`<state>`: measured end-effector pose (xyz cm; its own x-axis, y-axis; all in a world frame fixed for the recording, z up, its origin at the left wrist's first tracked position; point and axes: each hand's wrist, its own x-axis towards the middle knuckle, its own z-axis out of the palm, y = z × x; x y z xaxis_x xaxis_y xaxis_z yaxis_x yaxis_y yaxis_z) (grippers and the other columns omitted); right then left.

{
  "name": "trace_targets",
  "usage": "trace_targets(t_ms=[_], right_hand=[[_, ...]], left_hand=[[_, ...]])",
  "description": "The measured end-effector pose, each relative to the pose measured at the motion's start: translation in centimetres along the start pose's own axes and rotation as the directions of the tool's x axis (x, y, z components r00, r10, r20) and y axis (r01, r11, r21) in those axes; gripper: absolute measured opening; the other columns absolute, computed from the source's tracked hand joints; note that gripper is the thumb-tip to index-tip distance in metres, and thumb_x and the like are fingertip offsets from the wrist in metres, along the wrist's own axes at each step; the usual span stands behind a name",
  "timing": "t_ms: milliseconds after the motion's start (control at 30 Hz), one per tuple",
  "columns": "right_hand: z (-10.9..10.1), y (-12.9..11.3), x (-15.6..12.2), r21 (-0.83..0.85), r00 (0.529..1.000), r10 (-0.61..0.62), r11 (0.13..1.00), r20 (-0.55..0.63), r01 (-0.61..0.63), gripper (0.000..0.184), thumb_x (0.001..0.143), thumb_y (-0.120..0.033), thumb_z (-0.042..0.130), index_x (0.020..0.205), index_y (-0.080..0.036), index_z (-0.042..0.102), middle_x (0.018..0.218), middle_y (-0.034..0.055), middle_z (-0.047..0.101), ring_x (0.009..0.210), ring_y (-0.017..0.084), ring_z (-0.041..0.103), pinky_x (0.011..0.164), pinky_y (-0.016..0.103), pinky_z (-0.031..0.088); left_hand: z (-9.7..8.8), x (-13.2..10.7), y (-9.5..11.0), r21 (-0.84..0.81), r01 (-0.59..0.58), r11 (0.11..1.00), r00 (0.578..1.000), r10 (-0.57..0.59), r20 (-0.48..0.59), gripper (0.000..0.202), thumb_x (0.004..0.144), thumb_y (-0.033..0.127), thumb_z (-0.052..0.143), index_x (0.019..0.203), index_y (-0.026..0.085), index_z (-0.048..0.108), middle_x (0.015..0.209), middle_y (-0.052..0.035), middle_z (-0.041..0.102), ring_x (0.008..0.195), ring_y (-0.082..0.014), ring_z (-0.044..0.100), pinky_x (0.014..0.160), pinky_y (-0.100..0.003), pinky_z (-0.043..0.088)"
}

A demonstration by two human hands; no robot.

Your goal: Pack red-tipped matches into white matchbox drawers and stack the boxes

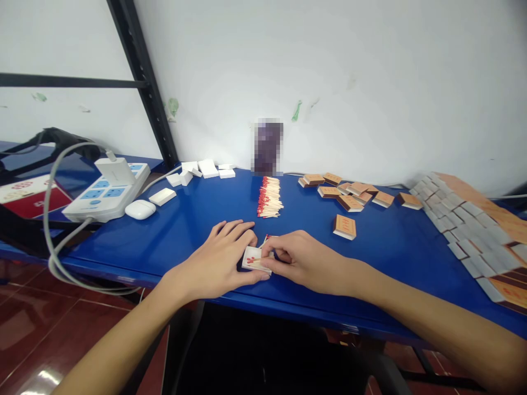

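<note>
A small white matchbox tray (249, 255) lies near the table's front edge with a few red-headed matches (252, 260) inside. My left hand (218, 258) steadies it from the left, thumb along the near side and index finger at the far side, the other fingers resting on the table. Over the tray's right part, my right hand (302, 260) is closed in a pinch on matches, their far ends partly hidden by the fingers. Behind both hands sits a pile of loose matches (269, 198), red heads mostly to the left.
Closed matchboxes (349, 203) are scattered right of the pile, one (345, 226) nearer. Stacked matchboxes (465, 230) fill the right side. White trays (207, 168) stand back left. A power strip (107, 192), cable and white earbud case (140, 209) are at left.
</note>
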<state>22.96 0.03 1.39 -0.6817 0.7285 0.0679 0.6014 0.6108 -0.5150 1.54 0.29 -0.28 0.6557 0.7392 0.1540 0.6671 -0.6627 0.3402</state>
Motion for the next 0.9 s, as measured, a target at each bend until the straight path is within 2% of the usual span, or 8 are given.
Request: trace_targets(t_ms=[167, 267, 400, 600, 800, 900], right_hand=[[-0.4, 0.4, -0.3, 0.138, 0.999, -0.004, 0.99, -0.052, 0.012, 0.025, 0.096, -0.035, 0.053, 0.087, -0.018, 0.069, 0.059, -0.0049, 0.051, 0.052, 0.008, 0.039, 0.054, 0.024, 0.031], [-0.7, 0.7, -0.5, 0.169, 0.996, 0.014, 0.986, -0.091, 0.001, 0.023, 0.094, -0.035, 0.055, 0.087, -0.018, 0.069, 0.058, -0.0052, 0.047, 0.052, 0.009, 0.038, 0.053, 0.024, 0.031], [-0.7, 1.2, -0.4, 0.137, 0.995, -0.038, 0.989, -0.093, 0.05, 0.019, 0.09, -0.032, 0.06, 0.082, -0.017, 0.068, 0.057, -0.0059, 0.043, 0.052, 0.008, 0.036, 0.052, 0.023, 0.031], [0.3, 1.3, 0.2, 0.165, 0.995, -0.069, 0.983, -0.074, 0.08, 0.019, 0.088, -0.029, 0.062, 0.075, -0.016, 0.065, 0.058, -0.0057, 0.049, 0.051, 0.006, 0.039, 0.052, 0.021, 0.031], [0.6, 1.1, 0.0, 0.105, 0.984, -0.12, 0.985, -0.135, 0.134, 0.021, 0.089, -0.027, 0.06, 0.072, -0.016, 0.063, 0.058, -0.0057, 0.051, 0.051, 0.006, 0.04, 0.052, 0.021, 0.032], [0.5, 1.7, 0.0, 0.012, 0.961, -0.134, 0.99, -0.241, 0.141, 0.014, 0.089, -0.022, 0.058, 0.079, -0.016, 0.066, 0.057, -0.0062, 0.048, 0.05, 0.007, 0.04, 0.053, 0.022, 0.033]], left_hand=[[0.0, 0.0, 0.1, 0.02, -0.002, 1.0, 1.0, 0.002, 0.006, 0.047, 0.089, 0.066, 0.052, 0.106, 0.022, 0.055, 0.138, -0.013, 0.054, 0.141, -0.0343, 0.036, 0.114, -0.058, 0.028], [-0.1, 0.1, 0.1, 0.014, -0.005, 1.0, 1.0, 0.005, -0.003, 0.048, 0.089, 0.066, 0.053, 0.108, 0.022, 0.056, 0.138, -0.0129, 0.054, 0.139, -0.0347, 0.038, 0.113, -0.057, 0.028], [-0.2, 0.1, 0.2, 0.01, -0.002, 1.0, 1.0, 0.002, -0.005, 0.048, 0.089, 0.066, 0.053, 0.106, 0.021, 0.056, 0.137, -0.0131, 0.055, 0.139, -0.0354, 0.038, 0.113, -0.057, 0.028], [0.0, 0.1, 0.0, 0.006, -0.004, 1.0, 1.0, 0.004, -0.002, 0.042, 0.089, 0.064, 0.055, 0.1, 0.023, 0.054, 0.139, -0.0122, 0.054, 0.141, -0.0349, 0.035, 0.112, -0.057, 0.028], [0.0, 0.1, 0.0, 0.023, -0.007, 1.0, 1.0, 0.007, 0.001, 0.041, 0.089, 0.062, 0.056, 0.1, 0.023, 0.053, 0.135, -0.0125, 0.057, 0.14, -0.0346, 0.037, 0.11, -0.056, 0.03], [-0.1, 0.0, 0.1, 0.034, -0.028, 0.999, 0.999, 0.029, -0.019, 0.041, 0.088, 0.061, 0.059, 0.098, 0.022, 0.053, 0.134, -0.0127, 0.057, 0.138, -0.0349, 0.038, 0.108, -0.054, 0.033]])
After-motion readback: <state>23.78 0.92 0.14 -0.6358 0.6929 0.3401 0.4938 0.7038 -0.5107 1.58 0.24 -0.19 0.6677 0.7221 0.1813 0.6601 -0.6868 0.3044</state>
